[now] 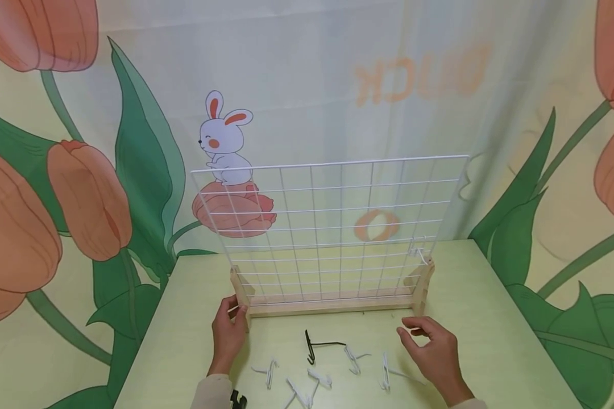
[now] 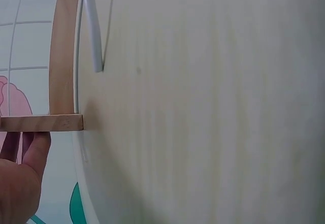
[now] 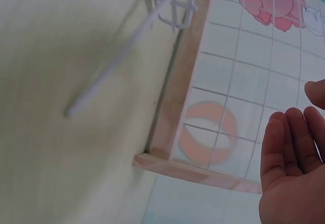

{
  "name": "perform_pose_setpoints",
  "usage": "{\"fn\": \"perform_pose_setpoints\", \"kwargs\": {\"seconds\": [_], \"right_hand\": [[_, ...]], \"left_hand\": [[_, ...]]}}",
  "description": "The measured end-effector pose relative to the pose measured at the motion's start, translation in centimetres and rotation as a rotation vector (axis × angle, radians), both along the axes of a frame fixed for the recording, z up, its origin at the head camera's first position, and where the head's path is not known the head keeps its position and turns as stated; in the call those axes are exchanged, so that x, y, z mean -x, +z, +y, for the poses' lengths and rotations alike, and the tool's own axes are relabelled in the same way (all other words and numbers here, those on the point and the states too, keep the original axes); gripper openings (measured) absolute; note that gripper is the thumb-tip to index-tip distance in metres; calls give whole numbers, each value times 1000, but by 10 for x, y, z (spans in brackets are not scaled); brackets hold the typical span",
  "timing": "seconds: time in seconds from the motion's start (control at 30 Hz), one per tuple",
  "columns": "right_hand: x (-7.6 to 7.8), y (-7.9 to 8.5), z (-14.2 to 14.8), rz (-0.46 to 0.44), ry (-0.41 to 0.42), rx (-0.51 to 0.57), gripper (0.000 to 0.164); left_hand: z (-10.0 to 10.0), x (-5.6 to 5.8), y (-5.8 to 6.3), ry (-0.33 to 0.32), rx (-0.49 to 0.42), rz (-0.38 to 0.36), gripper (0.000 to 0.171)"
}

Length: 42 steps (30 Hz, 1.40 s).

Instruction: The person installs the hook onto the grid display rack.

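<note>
Touching pale wooden stand [image 1: 332,308] at its fingertips, left hand [image 1: 228,334] clasps nothing, right hand [image 1: 436,350] half-spread, empty; lopsided left push could skew it

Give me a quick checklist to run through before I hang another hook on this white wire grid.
1. Wire grid standing in its wooden stand: ok, it stands up along the base rail.
2. Left hand at the stand: ok, its fingers touch the left end.
3. Right hand free: ok, it holds nothing.
4. Hung hook seated firmly: cannot tell; it is on the grid near the right post, but its grip on the wires is unclear.
5. Next hook in hand: not ok; white hooks and one black hook lie on the table in front of the stand.
</note>
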State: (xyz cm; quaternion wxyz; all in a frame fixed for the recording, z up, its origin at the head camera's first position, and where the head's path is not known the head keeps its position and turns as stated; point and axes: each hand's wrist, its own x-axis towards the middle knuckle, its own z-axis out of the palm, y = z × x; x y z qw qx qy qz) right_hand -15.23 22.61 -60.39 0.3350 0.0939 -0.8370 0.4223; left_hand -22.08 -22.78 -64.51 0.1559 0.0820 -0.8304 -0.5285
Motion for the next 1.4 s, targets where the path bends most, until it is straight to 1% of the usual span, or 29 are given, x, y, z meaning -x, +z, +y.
{"fn": "perform_pose_setpoints", "kwargs": {"seconds": [0.1, 0.23, 0.33, 0.43, 0.57, 0.67, 0.73, 0.83, 1.0, 1.03, 1.23, 1.3, 1.4], "right_hand": [[-3, -8, -2, -42, 19, -8, 31], [-8, -19, -2, -103, 32, -66, 31], [-15, -25, -2, -183, 43, -120, 30], [-21, -27, -2, -325, 63, -142, 26], [-26, -28, -4, -558, 76, -129, 20], [-27, -28, -5, -678, 83, -120, 18], [-27, -29, -5, -727, 89, -128, 18], [-28, -31, -4, -759, 101, -140, 17], [-30, -36, -3, -747, 128, -150, 17], [-30, -36, -3, -755, 132, -148, 17], [-29, -37, -3, -867, 167, -128, 15], [-28, -38, -3, -872, 179, -142, 15], [-28, -39, -1, -852, 189, -170, 16]], "left_hand": [[0, 0, 1, 1, -3, -3, 31], [1, 0, 0, 9, 3, -6, 31], [1, 0, -1, 16, 0, -10, 30], [0, -2, -1, 19, -6, -7, 29], [1, -1, 0, 14, -3, 2, 29], [2, 1, 0, 11, 2, 5, 30], [3, 3, 0, 15, 3, 3, 30], [3, 3, 0, 22, 6, -6, 30], [3, 3, 0, 25, 1, -11, 30], [3, 3, 0, 24, 0, -12, 30], [3, 2, 0, 20, 2, -15, 30], [3, 2, 0, 20, 2, -14, 30], [3, 2, -1, 23, 2, -18, 30]]}}
